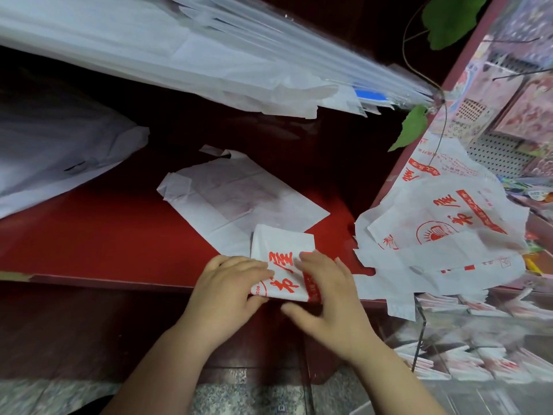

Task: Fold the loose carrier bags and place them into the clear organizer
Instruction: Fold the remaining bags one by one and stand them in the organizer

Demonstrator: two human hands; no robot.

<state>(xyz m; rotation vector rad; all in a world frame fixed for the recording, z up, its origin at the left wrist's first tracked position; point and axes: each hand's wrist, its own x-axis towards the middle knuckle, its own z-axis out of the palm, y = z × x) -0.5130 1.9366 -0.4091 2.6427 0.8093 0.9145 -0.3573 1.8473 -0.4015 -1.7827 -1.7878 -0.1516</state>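
plastic folded bag (282, 253), thin, crinkly, rectangular, red-printed, is pinched by left hand (227, 290) and right hand (327, 295).

Both hands cover the near corners of the folded bag (282, 250); whether their thumbs tuck under its edge cannot be told. The right hand (326, 292) is blurred, the left hand (230, 283) less so. The folded bag hides the flat bag's (239, 193) near corner. The organizer (422, 333) runs off the right and bottom edges, its contents smeared. Small print on the loose bags (443, 235) is unreadable. The white stack (149, 40) is cut by the top and left edges.
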